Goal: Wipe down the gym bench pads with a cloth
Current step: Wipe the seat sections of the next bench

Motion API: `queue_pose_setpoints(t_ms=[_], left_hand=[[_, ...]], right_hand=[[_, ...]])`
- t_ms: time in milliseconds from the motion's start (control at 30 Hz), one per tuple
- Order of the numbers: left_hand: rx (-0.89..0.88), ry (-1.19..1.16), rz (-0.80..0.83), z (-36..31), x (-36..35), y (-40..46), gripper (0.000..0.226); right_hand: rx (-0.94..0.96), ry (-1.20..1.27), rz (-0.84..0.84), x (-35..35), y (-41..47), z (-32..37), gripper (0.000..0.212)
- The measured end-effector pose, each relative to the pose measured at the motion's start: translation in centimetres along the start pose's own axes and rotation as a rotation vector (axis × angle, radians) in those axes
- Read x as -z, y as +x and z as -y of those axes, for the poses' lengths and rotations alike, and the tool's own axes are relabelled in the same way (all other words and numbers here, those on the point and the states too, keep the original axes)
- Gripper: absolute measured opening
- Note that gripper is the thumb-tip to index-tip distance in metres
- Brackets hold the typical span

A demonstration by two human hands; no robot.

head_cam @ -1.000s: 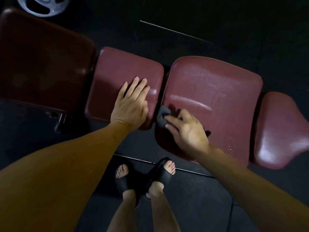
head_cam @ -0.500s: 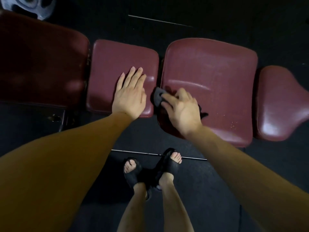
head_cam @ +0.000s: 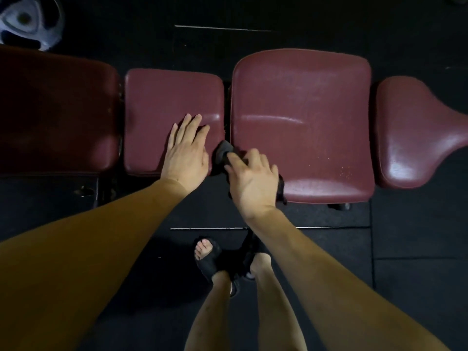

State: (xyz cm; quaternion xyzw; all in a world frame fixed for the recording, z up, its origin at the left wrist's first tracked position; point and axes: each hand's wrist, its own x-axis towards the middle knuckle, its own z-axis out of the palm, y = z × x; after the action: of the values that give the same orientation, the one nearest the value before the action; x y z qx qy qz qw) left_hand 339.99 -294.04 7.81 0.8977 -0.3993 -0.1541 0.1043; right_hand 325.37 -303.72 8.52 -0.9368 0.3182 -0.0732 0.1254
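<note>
**Cloth at the gap: a wipe that could snag between pads**

Sandalled feet stand on dark floor mats as a person leans over a maroon gym bench. The right hand curls its fingers round a dark cloth, pressing it on the near left corner of the large pad, right at the gap beside the small pad. The left hand lies flat on the small pad, fingers straight and holding nothing, apparently as a brace. Beyond lie a darker pad at left, a flared end pad at right, and a weight plate on the far floor. The likely risks: the cloth catching in the gap, the large pad's pale specks being missed, or the bracing palm smudging vinyl.
</note>
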Motion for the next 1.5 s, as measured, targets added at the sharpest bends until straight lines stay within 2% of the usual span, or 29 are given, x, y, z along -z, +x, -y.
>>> queue_pose_setpoints(t_ms=[67, 133, 233, 300, 400, 467, 567, 667, 733, 800, 900, 1000, 1067, 1167, 1233, 1300, 1400, 1500], left_hand=[[-0.007, -0.003, 0.007, -0.1, 0.0, -0.6, 0.059], [-0.007, -0.007, 0.003, -0.3, 0.1, -1.0, 0.058], [-0.037, -0.012, 0.002, -1.1, 0.0, -1.3, 0.056], [-0.071, -0.015, 0.002, -1.8, -0.1, -1.3, 0.055], [-0.078, -0.031, -0.006, -2.8, -0.2, -1.3, 0.054], [-0.069, -0.031, -0.005, -3.5, -0.3, -1.3, 0.054], [-0.062, -0.015, 0.006, -4.2, -0.5, -0.9, 0.054], [-0.051, -0.013, 0.002, -5.2, -0.7, -0.5, 0.053], [-0.065, -0.021, -0.001, -6.2, -0.9, -0.2, 0.051], [-0.112, -0.017, 0.008, -7.2, -1.3, 0.0, 0.05], [-0.162, -0.008, 0.027, -8.4, -2.3, 0.1, 0.051], [-0.082, -0.049, 0.022, -9.8, -2.8, 0.2, 0.051], [-0.031, -0.061, 0.016, -10.6, -2.9, 0.5, 0.052], [-0.029, -0.036, 0.017, -11.0, -2.8, 1.0, 0.054], [-0.032, -0.02, 0.011, -11.2, -2.7, 1.4, 0.054], [-0.036, -0.02, -0.003, -11.8, -2.9, 1.7, 0.052], [-0.059, -0.046, -0.019, -13.3, -4.1, 2.3, 0.051], [-0.046, -0.054, -0.064, -14.7, -5.6, 2.5, 0.052]], right_hand=[[0.103, -0.008, 0.002, 0.5, -0.4, -1.6, 0.027], [0.067, -0.026, -0.021, 1.6, -1.0, -5.6, 0.03], [-0.132, -0.127, -0.051, 3.4, -1.8, -13.4, 0.033], [-0.32, -0.132, -0.075, 3.9, -2.2, -16.0, 0.035], [-0.548, -0.058, -0.166, 1.9, -1.7, -11.8, 0.03], [-0.477, -0.032, -0.166, 0.3, -0.8, -6.7, 0.026], [-0.227, -0.035, -0.089, -0.2, -0.2, -3.3, 0.032], [-0.09, -0.059, -0.1, 1.0, -0.8, -6.8, 0.034], [-0.096, -0.082, -0.121, 1.6, -1.8, -11.2, 0.031], [-0.188, -0.124, -0.163, 2.1, -2.6, -16.5, 0.029], [-0.477, -0.13, -0.186, 2.8, -3.3, -21.5, 0.035], [-0.743, -0.076, -0.22, 2.0, -2.2, -18.4, 0.036], [-0.646, -0.047, -0.212, 1.2, -1.1, -13.3, 0.033], [-0.289, -0.016, -0.117, 0.7, -0.6, -8.7, 0.031], [-0.142, -0.008, -0.112, 1.2, -0.7, -10.6, 0.031], [-0.122, -0.037, -0.126, 1.9, -1.5, -15.5, 0.029], [-0.394, -0.095, -0.204, 2.9, -2.3, -24.1, 0.03], [-0.674, -0.064, -0.227, 3.2, -2.4, -27.1, 0.035]])
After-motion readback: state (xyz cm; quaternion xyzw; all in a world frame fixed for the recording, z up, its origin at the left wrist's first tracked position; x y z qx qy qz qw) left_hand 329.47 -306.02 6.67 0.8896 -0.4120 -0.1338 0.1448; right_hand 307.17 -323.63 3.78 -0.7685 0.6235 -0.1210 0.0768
